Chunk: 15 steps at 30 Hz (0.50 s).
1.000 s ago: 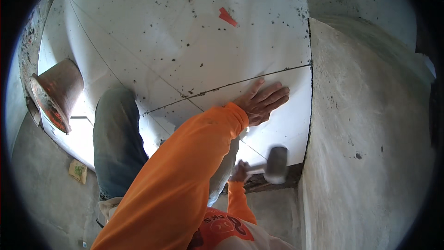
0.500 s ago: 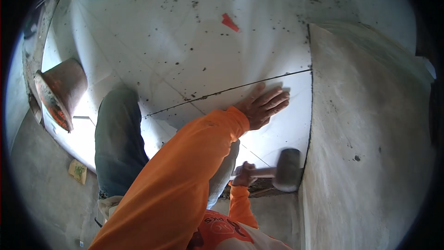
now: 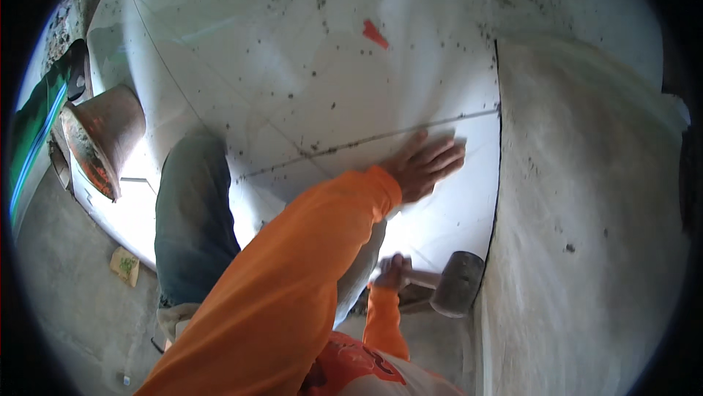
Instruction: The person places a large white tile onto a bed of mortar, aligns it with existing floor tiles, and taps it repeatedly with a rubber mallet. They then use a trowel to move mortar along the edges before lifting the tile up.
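My left hand point(image 3: 428, 165) lies with fingers outstretched on a white floor tile point(image 3: 458, 202), just below the dark joint line. In my right hand point(image 3: 392, 273) is the handle of a rubber mallet point(image 3: 458, 285). Its dark, barrel-shaped head sits low over the tile's near right corner, close to the wall. Whether the head touches the tile cannot be made out. Below the mallet, a strip of rough dark ground shows at the tile's near edge.
A grey wall point(image 3: 578, 198) rises along the right. On the left a dirty bucket point(image 3: 110, 129) lies tipped, beside another person's green, blue-striped trouser leg point(image 3: 38, 136). A red scrap point(image 3: 375, 34) lies on the tiles; a yellowish packet point(image 3: 124, 266) is at lower left.
The mallet head has dropped slightly toward the near side. My left hand stays flat on the tile. A green trouser leg with blue stripes has come into view at the left.
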Each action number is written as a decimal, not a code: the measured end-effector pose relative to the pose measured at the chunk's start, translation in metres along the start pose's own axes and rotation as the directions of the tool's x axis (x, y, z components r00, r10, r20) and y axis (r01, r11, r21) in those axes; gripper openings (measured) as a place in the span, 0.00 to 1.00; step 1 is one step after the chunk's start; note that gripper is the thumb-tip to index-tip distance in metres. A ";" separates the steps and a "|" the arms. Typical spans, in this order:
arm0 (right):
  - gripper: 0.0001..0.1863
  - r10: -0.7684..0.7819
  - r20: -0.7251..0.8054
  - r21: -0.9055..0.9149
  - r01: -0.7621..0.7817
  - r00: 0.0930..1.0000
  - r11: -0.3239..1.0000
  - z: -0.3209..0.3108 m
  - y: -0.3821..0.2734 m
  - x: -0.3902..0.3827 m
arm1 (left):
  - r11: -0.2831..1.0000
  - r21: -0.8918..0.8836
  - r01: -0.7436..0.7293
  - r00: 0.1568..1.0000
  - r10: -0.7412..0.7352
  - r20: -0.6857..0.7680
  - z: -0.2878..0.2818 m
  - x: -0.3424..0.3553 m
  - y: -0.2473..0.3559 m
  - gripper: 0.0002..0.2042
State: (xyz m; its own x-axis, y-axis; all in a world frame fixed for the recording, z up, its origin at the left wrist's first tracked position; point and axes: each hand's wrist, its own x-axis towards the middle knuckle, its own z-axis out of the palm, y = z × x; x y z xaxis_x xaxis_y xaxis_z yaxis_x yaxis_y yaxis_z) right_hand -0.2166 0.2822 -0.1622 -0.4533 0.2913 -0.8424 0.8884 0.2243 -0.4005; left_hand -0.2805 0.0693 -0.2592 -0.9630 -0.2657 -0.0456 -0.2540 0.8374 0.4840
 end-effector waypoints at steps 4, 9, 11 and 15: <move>0.08 -0.148 0.251 -0.235 0.209 0.957 0.949 -0.041 0.065 0.055 | 0.991 0.132 -0.021 0.999 0.027 -0.039 0.007 0.015 -0.016 0.33; 0.09 -0.225 -0.139 -0.211 0.193 0.964 0.958 0.004 0.057 0.058 | 0.999 -0.003 -0.043 0.999 0.043 0.025 0.004 0.008 0.000 0.32; 0.10 -0.196 -0.228 -0.127 0.170 0.954 0.977 0.026 0.050 0.058 | 0.995 0.084 -0.054 0.998 0.051 0.031 -0.001 0.009 -0.012 0.29; 0.17 -0.194 -0.242 -0.110 0.172 0.951 0.979 0.050 0.037 0.063 | 0.987 0.153 -0.039 0.999 0.044 -0.030 0.000 0.008 -0.013 0.29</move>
State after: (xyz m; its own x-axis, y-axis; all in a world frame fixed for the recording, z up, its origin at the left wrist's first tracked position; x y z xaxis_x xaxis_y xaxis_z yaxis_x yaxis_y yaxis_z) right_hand -0.2084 0.2627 -0.2483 -0.6208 0.4584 -0.6360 0.7839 0.3720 -0.4971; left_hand -0.2846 0.0566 -0.2659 -0.9701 -0.2425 0.0019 -0.2269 0.9105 0.3458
